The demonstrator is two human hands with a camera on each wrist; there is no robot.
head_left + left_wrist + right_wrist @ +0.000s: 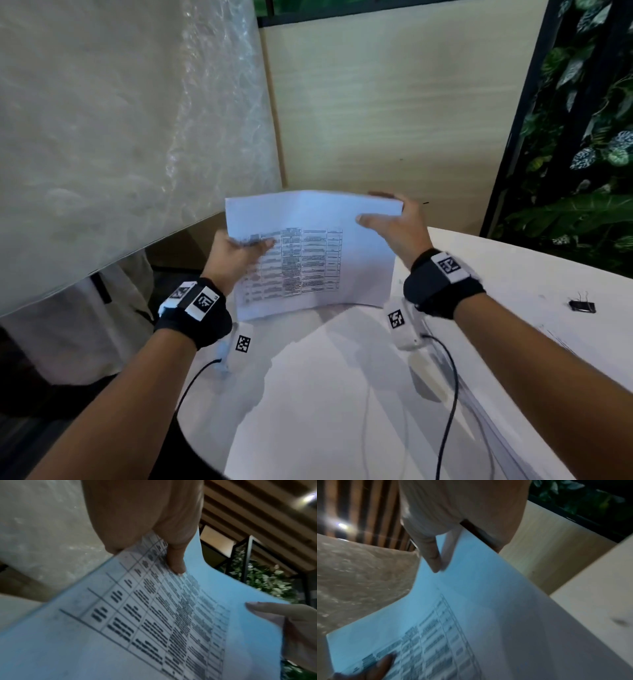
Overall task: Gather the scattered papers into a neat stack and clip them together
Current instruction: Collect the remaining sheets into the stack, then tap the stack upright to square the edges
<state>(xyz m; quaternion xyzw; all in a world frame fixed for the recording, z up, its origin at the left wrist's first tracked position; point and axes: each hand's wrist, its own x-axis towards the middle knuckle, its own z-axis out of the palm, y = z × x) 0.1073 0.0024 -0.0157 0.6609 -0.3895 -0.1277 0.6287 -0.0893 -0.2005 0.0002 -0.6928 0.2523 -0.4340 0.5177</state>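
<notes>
Head view: left hand [236, 255] and right hand [394, 226] pinch papers [308, 253] upright at side edges, bottom edge on table [513, 284], binder clip [582, 306] near right edge. Wrist views: thumbs on sheet face; bowed sheets probably slip, misalign.

Beyond the fingers a pale wood-grain partition panel [376, 109] stands upright, a bubble-wrapped sheet [120, 120] leaning to their left, a black-framed wall of green foliage [589, 137] to their right, slatted wooden ceiling [257, 513] with one bright lamp [309, 498] overhead.
</notes>
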